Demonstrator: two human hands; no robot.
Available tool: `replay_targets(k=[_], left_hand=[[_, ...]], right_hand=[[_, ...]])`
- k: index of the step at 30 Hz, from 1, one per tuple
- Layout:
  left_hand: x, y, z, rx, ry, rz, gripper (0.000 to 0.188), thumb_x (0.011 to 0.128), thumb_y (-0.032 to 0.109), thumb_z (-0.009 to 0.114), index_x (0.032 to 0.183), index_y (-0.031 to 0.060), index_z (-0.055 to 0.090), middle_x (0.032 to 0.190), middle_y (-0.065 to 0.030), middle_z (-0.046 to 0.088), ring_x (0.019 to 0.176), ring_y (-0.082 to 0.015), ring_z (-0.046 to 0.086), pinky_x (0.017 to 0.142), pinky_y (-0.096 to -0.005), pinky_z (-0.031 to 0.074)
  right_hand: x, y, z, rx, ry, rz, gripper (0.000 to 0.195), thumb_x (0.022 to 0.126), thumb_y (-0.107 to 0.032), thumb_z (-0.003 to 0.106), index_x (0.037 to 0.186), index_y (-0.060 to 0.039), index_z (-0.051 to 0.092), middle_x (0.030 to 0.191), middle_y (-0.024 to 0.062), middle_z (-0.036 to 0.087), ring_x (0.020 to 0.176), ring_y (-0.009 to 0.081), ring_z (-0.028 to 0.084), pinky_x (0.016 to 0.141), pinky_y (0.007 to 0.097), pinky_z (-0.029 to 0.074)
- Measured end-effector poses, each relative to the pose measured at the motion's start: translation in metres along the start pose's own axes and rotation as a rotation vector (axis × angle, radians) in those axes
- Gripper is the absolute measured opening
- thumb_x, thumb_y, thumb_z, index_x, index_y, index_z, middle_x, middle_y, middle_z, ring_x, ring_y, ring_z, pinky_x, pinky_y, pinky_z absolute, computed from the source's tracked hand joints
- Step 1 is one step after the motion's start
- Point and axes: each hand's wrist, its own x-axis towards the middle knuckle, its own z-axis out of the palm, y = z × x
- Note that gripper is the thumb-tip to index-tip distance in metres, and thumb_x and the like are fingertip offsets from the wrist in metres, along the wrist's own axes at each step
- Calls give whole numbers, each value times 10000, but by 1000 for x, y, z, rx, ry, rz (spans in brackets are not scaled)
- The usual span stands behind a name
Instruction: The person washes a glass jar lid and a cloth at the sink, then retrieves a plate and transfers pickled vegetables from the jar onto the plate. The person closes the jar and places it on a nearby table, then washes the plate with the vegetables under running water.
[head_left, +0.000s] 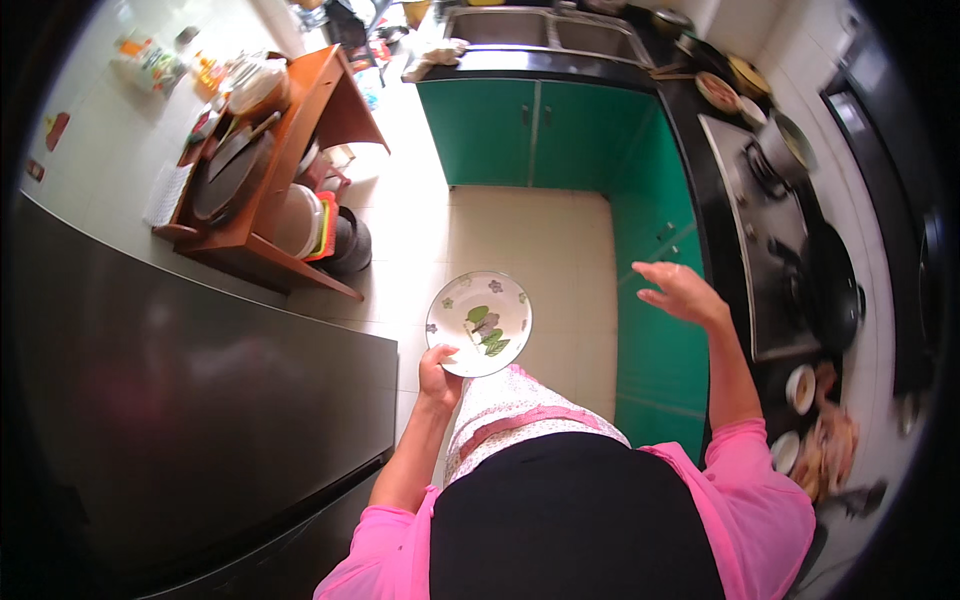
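Observation:
A white plate (480, 322) with a green and grey leaf pattern is held by its near-left rim in my left hand (440, 375), the thumb lying over the edge. Nothing is in my right hand (679, 291), which is raised with its fingers apart beside the green cabinet doors (660, 330), left of the gas stove. On that steel stove (776, 300) stand a black wok (832, 289) and, farther off, a metal pot (784, 150).
A double sink (502, 28) lies at the far end. Bowls (801, 390) and raw-looking poultry (829, 446) rest on the right counter. At left are a wooden shelf unit (262, 225) with a cleaver on a round board (232, 180), and a dark, glossy appliance (210, 390).

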Motion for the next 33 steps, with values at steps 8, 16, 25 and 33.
replay_targets(k=[8, 16, 25, 33], left_hand=[[-8, -29, 0, -130, 190, 201, 314, 686, 56, 470, 984, -22, 531, 973, -122, 573, 934, -243, 560, 852, -353, 453], [-44, -17, 67, -127, 238, 330, 420, 673, 54, 456, 1085, -22, 488, 1028, -124, 559, 955, -251, 564, 847, -377, 465], [-37, -26, 55, -174, 247, 501, 435, 640, 50, 481, 1071, -7, 499, 1000, -111, 561, 928, -254, 567, 822, -371, 481], [-23, -39, 56, -293, 162, 672, 469, 641, 33, 497, 1110, 9, 499, 1032, -85, 566, 958, -229, 554, 863, -349, 449]], right_hand=[[35, 71, -155, 626, 182, -640, 405, 802, -158, 612, 1181, -40, 534, 960, 118, 634, 909, 204, 600, 839, 337, 461], [37, 227, -175, 387, 671, 48, 312, 825, -209, 611, 1080, -30, 591, 833, 78, 643, 792, 111, 588, 725, 243, 448], [10, 219, -73, 212, 19, 99, 444, 783, -211, 655, 1185, -70, 531, 888, 138, 622, 831, 203, 595, 760, 308, 466], [102, 181, -41, 340, 293, -201, 316, 811, -101, 594, 1115, -17, 572, 991, 133, 638, 862, 215, 619, 768, 305, 482]])
